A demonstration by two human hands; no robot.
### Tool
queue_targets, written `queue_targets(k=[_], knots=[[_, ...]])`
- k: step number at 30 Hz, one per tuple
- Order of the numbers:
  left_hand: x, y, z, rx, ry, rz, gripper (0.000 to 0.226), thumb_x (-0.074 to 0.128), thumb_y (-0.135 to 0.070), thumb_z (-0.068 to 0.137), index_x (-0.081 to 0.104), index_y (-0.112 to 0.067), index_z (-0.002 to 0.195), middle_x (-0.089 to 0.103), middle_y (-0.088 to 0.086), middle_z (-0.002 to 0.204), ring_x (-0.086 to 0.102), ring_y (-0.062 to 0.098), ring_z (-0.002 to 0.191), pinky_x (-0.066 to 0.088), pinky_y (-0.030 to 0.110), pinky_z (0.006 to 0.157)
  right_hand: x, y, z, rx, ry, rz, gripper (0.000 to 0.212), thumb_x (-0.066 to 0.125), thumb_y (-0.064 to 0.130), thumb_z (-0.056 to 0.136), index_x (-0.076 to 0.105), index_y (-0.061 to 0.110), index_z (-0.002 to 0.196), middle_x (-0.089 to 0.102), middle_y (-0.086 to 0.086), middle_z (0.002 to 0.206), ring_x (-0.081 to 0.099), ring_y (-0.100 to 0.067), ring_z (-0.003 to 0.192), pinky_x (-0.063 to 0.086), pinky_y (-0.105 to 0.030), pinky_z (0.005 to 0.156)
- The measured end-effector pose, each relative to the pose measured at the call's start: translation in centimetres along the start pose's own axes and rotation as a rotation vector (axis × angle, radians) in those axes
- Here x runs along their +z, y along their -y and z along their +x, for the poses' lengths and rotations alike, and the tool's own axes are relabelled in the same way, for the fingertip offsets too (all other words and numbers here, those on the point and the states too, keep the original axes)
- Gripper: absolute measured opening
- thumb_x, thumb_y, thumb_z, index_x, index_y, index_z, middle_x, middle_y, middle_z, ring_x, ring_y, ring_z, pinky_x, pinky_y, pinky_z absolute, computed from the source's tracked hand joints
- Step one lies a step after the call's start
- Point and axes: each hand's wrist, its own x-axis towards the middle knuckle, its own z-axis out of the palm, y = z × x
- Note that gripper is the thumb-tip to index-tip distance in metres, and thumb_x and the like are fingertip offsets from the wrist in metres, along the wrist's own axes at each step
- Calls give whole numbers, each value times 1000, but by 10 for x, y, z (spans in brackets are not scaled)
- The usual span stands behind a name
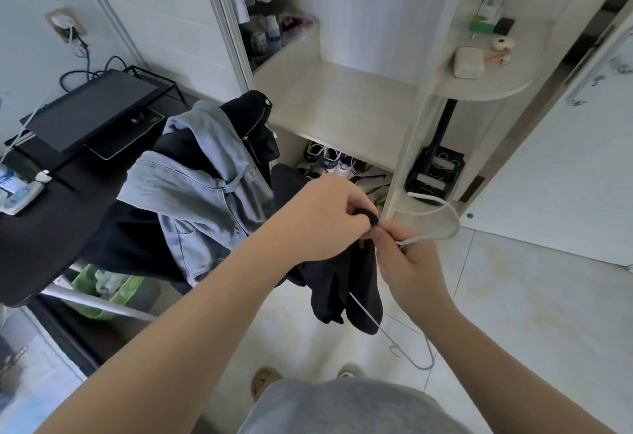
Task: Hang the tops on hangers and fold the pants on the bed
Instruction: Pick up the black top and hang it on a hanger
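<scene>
A black top (346, 283) hangs in front of me over the tiled floor. My left hand (325, 217) pinches its dark collar edge at the top. Right beside it, my right hand (407, 255) grips the neck of a white wire hanger (448, 217), whose hook curves up to the right. The hanger's lower wire (411, 348) pokes out below the black cloth. A pale blue denim jacket (205, 193) and more dark clothes (253, 121) lie heaped over a chair to the left.
An open white wardrobe (342, 97) stands ahead, with shoes (329, 159) on its floor and small items on a rounded side shelf (486, 67). A dark desk (51, 214) with a monitor is at the left. A green bin (102, 289) sits under it.
</scene>
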Motion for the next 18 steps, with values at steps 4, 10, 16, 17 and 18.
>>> queue_targets(k=[4, 10, 16, 17, 18], knots=[[0, 16, -7, 82, -78, 243, 26, 58, -37, 90, 75, -29, 109, 66, -7, 89, 58, 16, 83, 52, 37, 84, -10, 2, -3, -27, -12, 46, 22, 53, 23, 94, 74, 19, 91, 55, 23, 57, 52, 2, 53, 37, -8, 53], [-17, 34, -7, 212, -38, 642, 34, 41, -47, 102, 62, -41, 129, 63, -13, 115, 56, 14, 111, 37, 36, 103, -28, 12, 2, -82, 30, 50, 31, 48, 23, 95, 75, 10, 88, 41, 13, 48, 36, -2, 44, 30, -13, 48], [18, 36, -18, 182, -50, 496, 33, 37, -36, 106, 65, -24, 120, 64, -8, 112, 61, 19, 105, 51, 41, 85, -22, 25, 20, -187, 33, 17, 34, 33, 29, 96, 44, 10, 70, 34, 10, 52, 29, -5, 46, 25, -17, 47], [24, 36, -19, 183, -74, 467, 32, 39, -35, 106, 66, -22, 119, 65, -6, 112, 62, 20, 104, 51, 41, 85, -19, 25, 22, -205, 52, -16, 35, 32, 31, 96, 42, 9, 69, 34, 12, 53, 29, -4, 46, 26, -17, 48], [28, 36, -20, 186, -101, 447, 32, 40, -35, 106, 66, -22, 119, 66, -6, 112, 62, 20, 103, 51, 41, 84, -17, 24, 24, -215, 66, -52, 37, 32, 32, 96, 41, 8, 69, 34, 11, 53, 30, -5, 47, 26, -18, 48]])
